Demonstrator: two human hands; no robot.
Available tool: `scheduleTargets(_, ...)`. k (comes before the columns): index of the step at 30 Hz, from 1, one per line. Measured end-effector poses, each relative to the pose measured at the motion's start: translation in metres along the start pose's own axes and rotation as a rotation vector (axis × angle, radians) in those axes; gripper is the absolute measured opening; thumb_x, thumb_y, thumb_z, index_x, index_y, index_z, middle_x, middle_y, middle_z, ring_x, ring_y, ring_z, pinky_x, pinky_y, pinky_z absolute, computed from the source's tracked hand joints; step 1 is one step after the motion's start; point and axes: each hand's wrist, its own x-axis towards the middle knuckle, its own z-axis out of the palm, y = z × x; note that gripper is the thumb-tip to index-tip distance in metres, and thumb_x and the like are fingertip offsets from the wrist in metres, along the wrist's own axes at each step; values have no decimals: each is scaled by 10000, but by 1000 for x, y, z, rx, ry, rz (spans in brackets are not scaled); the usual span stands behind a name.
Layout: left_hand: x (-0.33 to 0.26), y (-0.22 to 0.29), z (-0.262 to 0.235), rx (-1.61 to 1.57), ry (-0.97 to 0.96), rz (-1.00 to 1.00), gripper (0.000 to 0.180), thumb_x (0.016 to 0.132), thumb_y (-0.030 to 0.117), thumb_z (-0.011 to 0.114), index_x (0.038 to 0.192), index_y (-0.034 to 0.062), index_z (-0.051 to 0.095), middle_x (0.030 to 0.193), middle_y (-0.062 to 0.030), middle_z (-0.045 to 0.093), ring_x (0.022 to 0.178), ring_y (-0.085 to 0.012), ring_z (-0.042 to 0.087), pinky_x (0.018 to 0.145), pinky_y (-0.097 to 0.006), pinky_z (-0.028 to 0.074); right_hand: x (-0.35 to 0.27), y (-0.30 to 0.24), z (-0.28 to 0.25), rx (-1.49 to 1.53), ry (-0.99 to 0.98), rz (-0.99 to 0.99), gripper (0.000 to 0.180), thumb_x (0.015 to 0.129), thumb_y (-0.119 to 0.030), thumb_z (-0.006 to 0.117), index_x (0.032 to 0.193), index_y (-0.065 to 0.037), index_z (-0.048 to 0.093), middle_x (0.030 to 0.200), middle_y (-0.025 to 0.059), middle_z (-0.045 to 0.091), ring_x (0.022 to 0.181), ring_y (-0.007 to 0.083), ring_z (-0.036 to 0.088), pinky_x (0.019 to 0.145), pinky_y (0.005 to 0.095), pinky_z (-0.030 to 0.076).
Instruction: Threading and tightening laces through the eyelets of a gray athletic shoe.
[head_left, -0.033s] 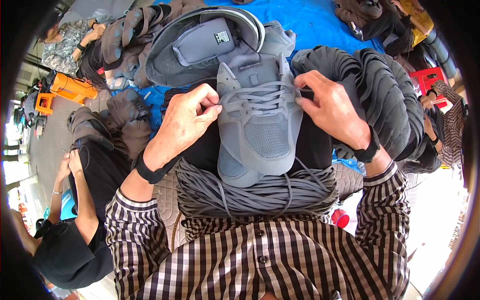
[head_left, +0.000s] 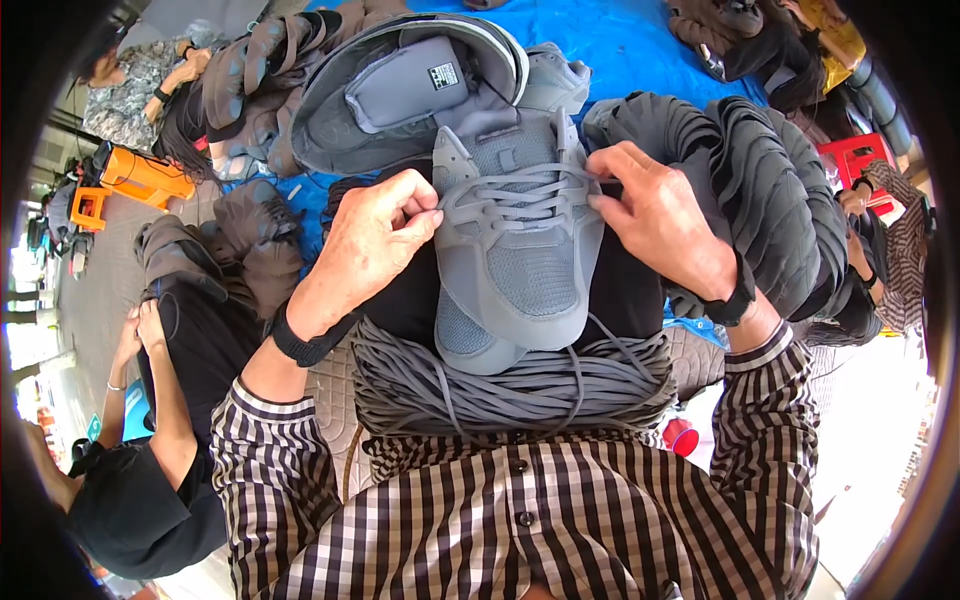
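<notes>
A grey mesh shoe upper (head_left: pixel 540 270) lies over my lap, toe toward me, on top of a second similar upper (head_left: pixel 465 335). A flat grey shoelace (head_left: pixel 525 212) crosses its front in several rows. Its top row runs to my right hand (head_left: pixel 665 215), whose thumb and fingertips are pinched on it at the upper's right edge. My left hand (head_left: pixel 370 245) is closed in a pinch against the left edge by the eyelets. What its fingertips grip is hidden. Below the toes, a thick bundle of grey shoelaces (head_left: pixel 500 390) rests across my lap.
Beyond the uppers sits a large grey shoe piece with an insole (head_left: pixel 410 85). Stacked dark grey uppers (head_left: pixel 740 190) stand at right, brown ones (head_left: pixel 245 225) at left, and a blue sheet (head_left: pixel 630 45) lies behind. A person in black (head_left: pixel 150 490) sits close on my left.
</notes>
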Motion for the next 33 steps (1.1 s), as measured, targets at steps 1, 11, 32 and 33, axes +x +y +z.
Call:
scheduleTargets(1,0,-3,-2,2,3,4,121,850,27,649,914,5,549,740,0,564,552,-49,455,501,-224,369,-1,0,1,-11,6,-17,206,788,-43,634,974,-25,547,857,114,608,722,296,619,630,371,501)
scheduleTargets(11,-11,-5,-6,623,356,398,123,849,10,596,918,58,506,783,-122,605,644,-313,607,556,-369,470,-5,26,-9,-491,128,-167,126,738,-20,608,847,-65,561,680,73,535,643,271,598,582,368,486)
scheduleTargets(32,-66,-56,-31,833,137,196,97,888,114,594,841,31,577,761,-135,584,661,-336,611,581,-418,492,-93,71,-60,-357,-5,183,71,855,-71,589,839,-7,565,781,174,540,730,394,562,627,455,448)
scheduleTargets(33,-69,-56,-32,864,156,177,111,881,118,602,824,25,583,777,-138,572,674,-337,612,590,-423,494,-98,71,-62,-416,-55,242,75,855,-74,591,834,-8,564,787,175,542,736,396,565,629,457,448)
